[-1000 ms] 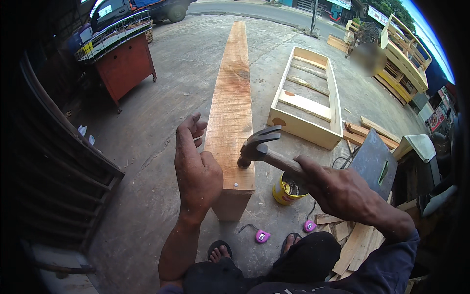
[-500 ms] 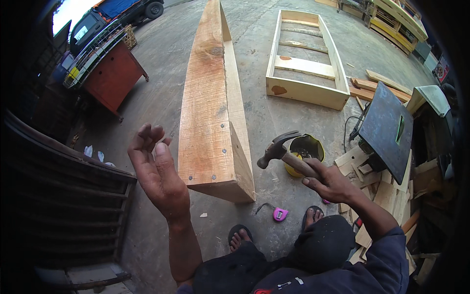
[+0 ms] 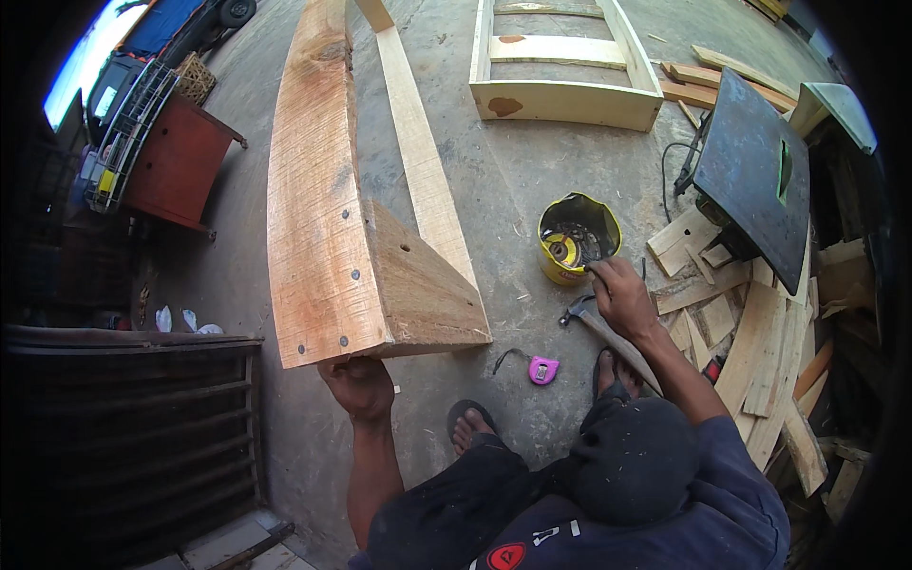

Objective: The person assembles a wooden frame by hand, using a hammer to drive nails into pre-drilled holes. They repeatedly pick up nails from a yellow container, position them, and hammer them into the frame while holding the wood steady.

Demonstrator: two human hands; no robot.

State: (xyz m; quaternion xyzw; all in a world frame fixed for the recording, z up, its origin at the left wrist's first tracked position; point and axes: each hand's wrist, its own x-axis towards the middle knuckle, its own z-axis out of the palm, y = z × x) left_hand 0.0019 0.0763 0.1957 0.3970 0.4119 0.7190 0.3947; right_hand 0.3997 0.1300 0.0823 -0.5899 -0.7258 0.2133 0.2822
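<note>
A long wooden frame (image 3: 323,228) with nail heads near its close end is tilted toward me. Beneath its near edge, my left hand (image 3: 359,388) is closed on the wood, with its fingertips partly hidden. To the right stands a yellow bucket (image 3: 562,273) with dark and yellow contents. My right hand (image 3: 624,296) has its curled fingers pinched at the bucket's near right rim. A claw hammer (image 3: 613,339) rests below that hand, its handle by my right foot and partly behind my forearm.
On the floor before my feet lies a pink tape measure (image 3: 542,370). Offcuts (image 3: 760,332) and a tilted dark saw table (image 3: 755,176) crowd the right. Another pale wooden frame (image 3: 570,103) lies farther off. A red cabinet (image 3: 180,152) and dark slatted panel (image 3: 133,418) stand left.
My right hand has let go of the hammer and reached the bucket's rim. My left hand has moved from beside the frame to under its near edge, and the frame has turned and tilted.
</note>
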